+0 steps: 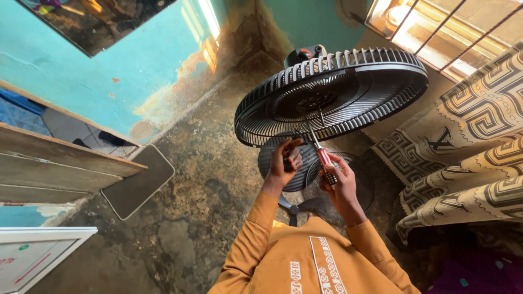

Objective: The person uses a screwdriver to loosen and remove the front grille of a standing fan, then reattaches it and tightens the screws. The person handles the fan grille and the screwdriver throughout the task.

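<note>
A black fan head with its rear grille (338, 92) stands tilted in front of me, its motor housing (305, 54) behind. My right hand (339, 182) grips a red-handled screwdriver (324, 159) whose shaft points up to the lower edge of the grille. My left hand (284, 163) reaches up just under the same edge, fingers curled around a small dark part. Both arms wear orange sleeves.
A second round grille (283, 169) and a fan blade (297, 209) lie on the stained concrete floor below my hands. A patterned cloth (463, 158) hangs at the right. A dark mat (139, 182) and wooden boards (49, 163) lie to the left by a turquoise wall.
</note>
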